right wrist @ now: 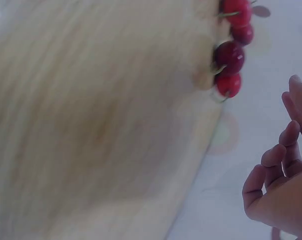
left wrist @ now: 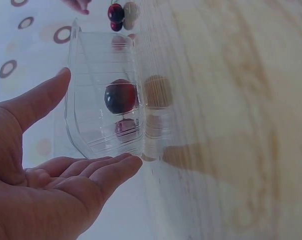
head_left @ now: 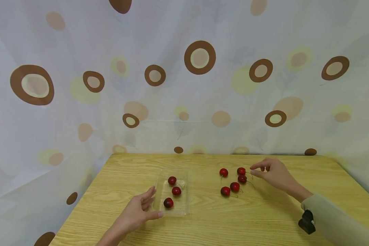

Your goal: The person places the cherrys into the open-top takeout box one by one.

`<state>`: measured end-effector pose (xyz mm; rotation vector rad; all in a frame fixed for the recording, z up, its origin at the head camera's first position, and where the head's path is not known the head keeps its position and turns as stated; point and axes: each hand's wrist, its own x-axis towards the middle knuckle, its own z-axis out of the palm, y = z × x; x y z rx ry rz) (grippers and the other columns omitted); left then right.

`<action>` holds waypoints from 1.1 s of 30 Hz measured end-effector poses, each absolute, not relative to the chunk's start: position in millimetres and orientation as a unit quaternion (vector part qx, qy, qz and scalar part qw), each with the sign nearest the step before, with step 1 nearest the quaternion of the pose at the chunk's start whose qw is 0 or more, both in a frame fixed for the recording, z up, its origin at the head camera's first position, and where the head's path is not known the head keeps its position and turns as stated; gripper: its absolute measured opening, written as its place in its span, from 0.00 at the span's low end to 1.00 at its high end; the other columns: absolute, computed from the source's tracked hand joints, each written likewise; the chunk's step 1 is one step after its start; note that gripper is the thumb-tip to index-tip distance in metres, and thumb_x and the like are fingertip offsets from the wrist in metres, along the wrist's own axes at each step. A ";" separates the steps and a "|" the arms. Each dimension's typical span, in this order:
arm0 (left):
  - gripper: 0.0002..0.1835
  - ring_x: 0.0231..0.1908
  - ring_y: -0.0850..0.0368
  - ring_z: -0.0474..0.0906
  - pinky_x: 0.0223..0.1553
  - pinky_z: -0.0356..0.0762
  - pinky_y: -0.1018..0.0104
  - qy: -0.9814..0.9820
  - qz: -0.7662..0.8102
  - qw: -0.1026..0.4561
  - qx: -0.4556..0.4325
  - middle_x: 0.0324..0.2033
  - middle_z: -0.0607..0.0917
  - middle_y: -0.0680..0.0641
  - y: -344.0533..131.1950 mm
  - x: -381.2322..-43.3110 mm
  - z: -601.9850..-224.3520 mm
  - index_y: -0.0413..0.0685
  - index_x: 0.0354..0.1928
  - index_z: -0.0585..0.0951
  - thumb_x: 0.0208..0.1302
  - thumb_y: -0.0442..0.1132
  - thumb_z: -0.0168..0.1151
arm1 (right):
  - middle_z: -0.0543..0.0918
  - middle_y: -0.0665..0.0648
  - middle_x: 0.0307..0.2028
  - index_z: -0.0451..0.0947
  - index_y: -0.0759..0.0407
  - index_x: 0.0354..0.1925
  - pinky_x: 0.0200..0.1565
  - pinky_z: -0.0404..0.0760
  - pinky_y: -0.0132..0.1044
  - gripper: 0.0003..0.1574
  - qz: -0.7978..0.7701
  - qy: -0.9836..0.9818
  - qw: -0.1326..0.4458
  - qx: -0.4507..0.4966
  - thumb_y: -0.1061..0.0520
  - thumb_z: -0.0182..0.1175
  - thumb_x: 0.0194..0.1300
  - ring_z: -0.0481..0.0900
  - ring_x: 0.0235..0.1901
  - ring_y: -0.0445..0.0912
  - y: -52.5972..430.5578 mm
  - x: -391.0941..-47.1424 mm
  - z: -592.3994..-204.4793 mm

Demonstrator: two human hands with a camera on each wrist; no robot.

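A clear plastic box [head_left: 188,196] on the table holds three dark red cherries. At its left side my left hand [head_left: 136,210] spreads thumb and fingers around the near corner; in the left wrist view the thumb tip lies at the rim and the straight fingers [left wrist: 115,167] along the side. Several cherries with stems lie loose to the right of the box. My right hand [head_left: 276,176] hovers beside the farthest right cherry [head_left: 241,171], thumb and index fingertip apart near its stem. The right wrist view shows its other fingers [right wrist: 273,160] bent loosely, holding nothing.
The wood-grain table [head_left: 203,225] reaches back to a pale curtain [head_left: 172,99] with brown and yellow circles, which also hangs along the left and right. A black strap piece [head_left: 307,222] sits on the right sleeve. Another loose cherry [head_left: 223,172] lies at the back left of the group.
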<state>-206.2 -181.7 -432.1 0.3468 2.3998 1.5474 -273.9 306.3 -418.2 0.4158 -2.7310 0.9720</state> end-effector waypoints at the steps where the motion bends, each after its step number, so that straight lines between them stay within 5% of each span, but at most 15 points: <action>1: 0.54 0.73 0.27 0.61 0.68 0.70 0.41 0.827 0.533 0.131 0.119 0.77 0.60 0.28 -181.4 -205.9 -431.5 0.29 0.81 0.54 0.63 0.39 0.79 | 0.80 0.50 0.33 0.91 0.62 0.48 0.29 0.65 0.38 0.14 0.327 -0.929 0.104 0.139 0.54 0.72 0.70 0.67 0.29 0.47 310.9 -273.3 -421.0; 12: 0.55 0.73 0.26 0.60 0.68 0.70 0.40 0.825 0.533 0.142 0.122 0.77 0.58 0.27 -184.2 -205.3 -431.9 0.28 0.80 0.53 0.65 0.43 0.78 | 0.78 0.51 0.34 0.91 0.63 0.50 0.29 0.67 0.38 0.17 0.316 -0.936 0.048 0.150 0.53 0.72 0.70 0.68 0.31 0.47 335.9 -282.7 -448.4; 33: 0.54 0.73 0.25 0.61 0.67 0.72 0.39 0.827 0.531 0.138 0.120 0.77 0.59 0.28 -183.1 -206.3 -431.7 0.29 0.81 0.54 0.65 0.42 0.78 | 0.84 0.55 0.37 0.92 0.62 0.48 0.31 0.71 0.40 0.17 0.286 -0.951 0.044 0.110 0.51 0.72 0.69 0.73 0.32 0.45 329.0 -299.7 -460.2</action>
